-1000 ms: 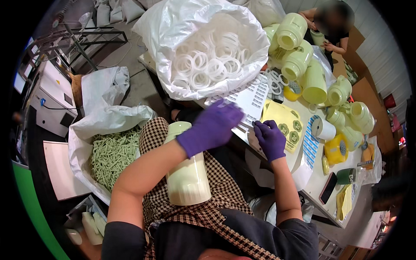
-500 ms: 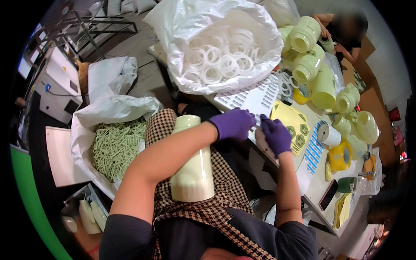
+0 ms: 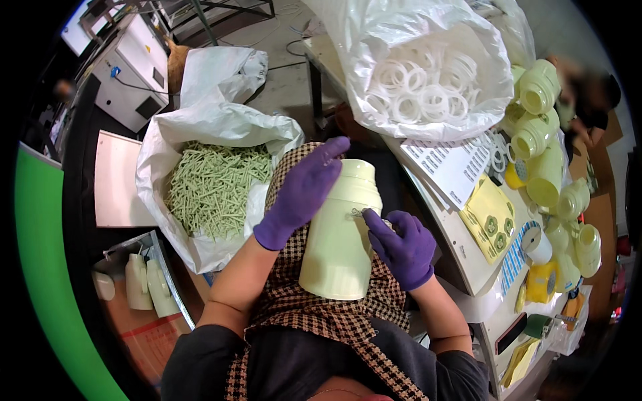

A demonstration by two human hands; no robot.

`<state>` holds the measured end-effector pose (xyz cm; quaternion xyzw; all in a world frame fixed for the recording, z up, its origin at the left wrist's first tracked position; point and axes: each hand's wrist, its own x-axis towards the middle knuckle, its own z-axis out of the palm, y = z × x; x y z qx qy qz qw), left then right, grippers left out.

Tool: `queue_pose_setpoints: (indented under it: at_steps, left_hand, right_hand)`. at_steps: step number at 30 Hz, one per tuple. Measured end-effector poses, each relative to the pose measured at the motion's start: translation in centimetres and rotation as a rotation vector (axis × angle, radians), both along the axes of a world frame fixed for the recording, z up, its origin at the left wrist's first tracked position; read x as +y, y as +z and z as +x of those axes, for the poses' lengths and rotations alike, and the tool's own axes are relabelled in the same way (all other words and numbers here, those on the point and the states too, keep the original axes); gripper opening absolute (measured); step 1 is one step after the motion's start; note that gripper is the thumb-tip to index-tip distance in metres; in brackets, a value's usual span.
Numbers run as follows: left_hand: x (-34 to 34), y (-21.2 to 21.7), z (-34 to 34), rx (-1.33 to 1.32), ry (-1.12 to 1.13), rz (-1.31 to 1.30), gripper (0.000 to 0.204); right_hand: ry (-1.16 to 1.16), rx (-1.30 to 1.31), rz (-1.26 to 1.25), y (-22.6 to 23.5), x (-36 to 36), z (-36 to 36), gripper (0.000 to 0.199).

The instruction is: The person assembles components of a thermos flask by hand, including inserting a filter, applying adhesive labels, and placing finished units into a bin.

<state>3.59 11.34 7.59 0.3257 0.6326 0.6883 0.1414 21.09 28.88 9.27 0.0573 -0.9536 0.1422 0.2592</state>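
A pale green-yellow plastic flask body (image 3: 338, 257) stands tilted on my lap, its narrower neck pointing away from me. My left hand (image 3: 302, 194), in a purple glove, lies along the flask's left side with fingers stretched out, open. My right hand (image 3: 404, 248), also gloved in purple, is at the flask's right side. Its index fingertip touches the edge of a small label (image 3: 358, 212) with dark print, just below the neck. The other right fingers are partly bent and apart, with nothing visible gripped in them.
Left of my lap stands a white sack (image 3: 157, 150) of green strips. Ahead, a plastic bag (image 3: 364, 110) holds white rings on the table. Printed sheets (image 3: 445, 164), yellow cards (image 3: 488, 220), a phone (image 3: 511, 333) and several flask bodies (image 3: 545, 180) line the right; another person sits beyond.
Both hands have come back from the printed sheets on the table to the flask on my lap. The view has swung left, and a small label now shows on the flask.
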Motion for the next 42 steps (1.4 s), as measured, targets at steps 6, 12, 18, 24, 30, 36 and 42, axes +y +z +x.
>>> queue_pose_setpoints:
  at_steps: [6, 12, 18, 24, 30, 36, 42]
  left_hand:
    - [-0.4, -1.2, 1.9, 0.043, -0.072, -0.082, 0.045]
    - [-0.6, -2.8, 1.5, 0.045, -0.124, -0.109, 0.059]
    - [-1.6, -3.6, 1.5, 0.218, -0.209, -0.310, 0.087]
    - [-2.6, -1.3, 0.9, -0.006, -0.358, -0.217, 0.087]
    - [1.3, 4.5, 5.9, 0.420, -0.474, -0.177, 0.087]
    - [2.6, 4.5, 7.7, 0.102, -0.558, 0.080, 0.066]
    - [-3.4, -1.0, 4.3, -0.298, -0.143, 0.414, 0.047]
  right_hand:
    - [-0.028, 0.013, 0.108, -0.9, -0.6, -0.2, 0.048]
    - [0.006, 0.001, 0.122, -1.3, -0.2, -0.2, 0.051]
    - [-0.025, -0.460, 0.265, 1.8, 0.7, 1.1, 0.055]
    - [-0.515, -0.247, 0.159, -0.6, 11.7, 3.0, 0.067]
    - [-0.108, -0.145, -0.618, 0.5, 10.1, 2.9, 0.066]
    - [0.021, 0.072, -1.868, -4.5, 11.4, 8.0, 0.053]
    - [0.173, 0.721, -1.811, -2.1, 24.0, 12.6, 0.050]
